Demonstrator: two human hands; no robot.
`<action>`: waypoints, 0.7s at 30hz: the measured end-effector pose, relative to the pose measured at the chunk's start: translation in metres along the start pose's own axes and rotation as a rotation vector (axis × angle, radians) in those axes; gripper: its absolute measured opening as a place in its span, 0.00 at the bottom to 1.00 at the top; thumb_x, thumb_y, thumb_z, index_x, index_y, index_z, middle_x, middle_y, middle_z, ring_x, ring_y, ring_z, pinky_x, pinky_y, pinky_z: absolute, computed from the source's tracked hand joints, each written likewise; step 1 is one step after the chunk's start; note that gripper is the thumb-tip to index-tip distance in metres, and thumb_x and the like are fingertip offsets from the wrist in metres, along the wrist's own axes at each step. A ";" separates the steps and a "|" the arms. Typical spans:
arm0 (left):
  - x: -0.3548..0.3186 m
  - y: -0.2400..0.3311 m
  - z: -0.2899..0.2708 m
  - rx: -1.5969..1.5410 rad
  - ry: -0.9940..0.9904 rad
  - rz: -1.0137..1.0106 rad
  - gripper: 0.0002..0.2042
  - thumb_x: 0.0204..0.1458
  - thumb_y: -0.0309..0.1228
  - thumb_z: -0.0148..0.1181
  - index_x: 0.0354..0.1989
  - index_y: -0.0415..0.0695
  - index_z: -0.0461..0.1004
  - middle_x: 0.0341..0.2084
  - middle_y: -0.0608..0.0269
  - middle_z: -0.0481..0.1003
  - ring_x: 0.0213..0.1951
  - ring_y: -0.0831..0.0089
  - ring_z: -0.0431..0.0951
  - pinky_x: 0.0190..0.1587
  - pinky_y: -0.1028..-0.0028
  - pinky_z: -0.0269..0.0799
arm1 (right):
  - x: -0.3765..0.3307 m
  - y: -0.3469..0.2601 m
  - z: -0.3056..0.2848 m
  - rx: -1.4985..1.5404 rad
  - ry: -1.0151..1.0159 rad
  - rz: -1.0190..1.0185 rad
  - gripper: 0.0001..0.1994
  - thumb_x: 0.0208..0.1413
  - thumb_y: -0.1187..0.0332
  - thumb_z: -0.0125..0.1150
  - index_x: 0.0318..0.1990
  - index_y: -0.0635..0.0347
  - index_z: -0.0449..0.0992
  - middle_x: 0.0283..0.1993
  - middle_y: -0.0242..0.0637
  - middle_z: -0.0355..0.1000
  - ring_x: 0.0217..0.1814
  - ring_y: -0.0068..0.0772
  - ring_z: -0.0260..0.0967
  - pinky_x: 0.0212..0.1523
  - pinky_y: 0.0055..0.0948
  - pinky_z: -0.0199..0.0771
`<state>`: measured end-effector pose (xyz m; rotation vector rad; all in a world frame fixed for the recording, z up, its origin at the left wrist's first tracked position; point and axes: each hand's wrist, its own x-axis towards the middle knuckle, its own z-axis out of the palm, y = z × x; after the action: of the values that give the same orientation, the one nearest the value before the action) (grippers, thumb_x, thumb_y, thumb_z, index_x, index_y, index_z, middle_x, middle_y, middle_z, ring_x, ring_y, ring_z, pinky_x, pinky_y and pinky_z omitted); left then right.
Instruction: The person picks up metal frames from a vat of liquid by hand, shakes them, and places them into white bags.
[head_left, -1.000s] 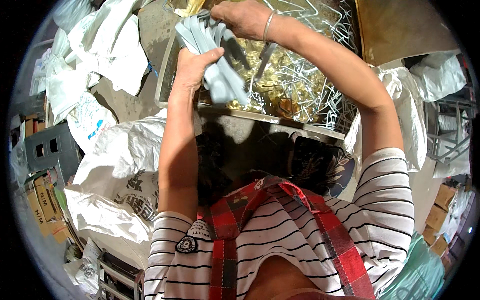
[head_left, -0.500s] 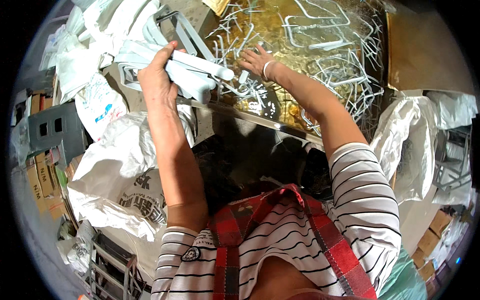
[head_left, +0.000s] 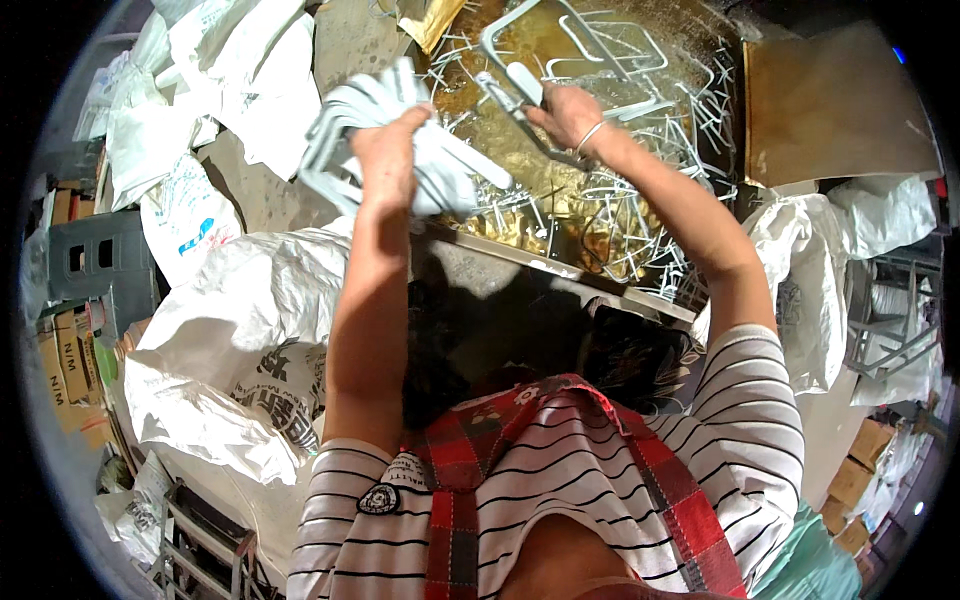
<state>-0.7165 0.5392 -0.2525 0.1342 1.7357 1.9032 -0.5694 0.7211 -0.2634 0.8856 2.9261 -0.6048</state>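
My left hand is wrapped round a stack of pale grey bent frames, held over the left edge of a wide tray. The frames are flat strips nested together, with rounded corners. To its right, my right hand grips a single grey rectangular frame above the tray, tilted, its thumb and fingers closed on one side. Another loop-shaped grey frame lies behind it. Thin grey scrap pieces lie scattered over the tray's yellowish, shiny bottom.
White sacks lie at the left, and another white sack stands to the right. A brown panel rises beyond the tray's right side. Cardboard boxes and a dark crate are at far left; a metal rack stands lower left.
My right hand was spread over the scraps; now it has closed on a frame and moved right. The left hand has shifted right with its stack, which has turned.
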 end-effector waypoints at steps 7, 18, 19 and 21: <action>-0.011 -0.025 0.040 -0.473 -0.531 -0.435 0.12 0.48 0.27 0.57 0.40 0.36 0.69 0.33 0.56 0.74 0.34 0.65 0.76 0.39 0.67 0.74 | -0.045 -0.031 -0.012 -0.110 -0.019 -0.238 0.15 0.48 0.62 0.55 0.35 0.66 0.66 0.26 0.51 0.70 0.31 0.52 0.69 0.33 0.42 0.69; 0.014 -0.005 0.021 -0.705 -0.099 -0.220 0.13 0.45 0.33 0.62 0.35 0.40 0.69 0.25 0.61 0.69 0.29 0.62 0.72 0.35 0.65 0.72 | -0.107 0.057 0.007 0.500 -0.043 0.120 0.16 0.53 0.61 0.54 0.41 0.66 0.66 0.30 0.44 0.69 0.28 0.35 0.68 0.33 0.33 0.72; 0.016 -0.001 0.016 -0.712 -0.065 -0.170 0.12 0.45 0.32 0.62 0.35 0.39 0.69 0.25 0.60 0.70 0.28 0.63 0.73 0.33 0.65 0.72 | -0.116 0.082 0.011 0.670 0.068 0.331 0.16 0.54 0.59 0.54 0.39 0.66 0.67 0.25 0.42 0.69 0.21 0.32 0.67 0.27 0.31 0.73; 0.010 0.009 0.013 -0.634 -0.008 -0.097 0.12 0.45 0.30 0.63 0.34 0.37 0.69 0.25 0.58 0.71 0.26 0.63 0.73 0.31 0.66 0.72 | -0.131 0.130 0.000 1.203 0.435 0.591 0.13 0.52 0.62 0.56 0.32 0.66 0.68 0.18 0.37 0.65 0.13 0.26 0.62 0.17 0.27 0.69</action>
<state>-0.7224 0.5555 -0.2453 -0.1764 1.0379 2.2673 -0.3897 0.7506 -0.2924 2.0031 2.0661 -2.3493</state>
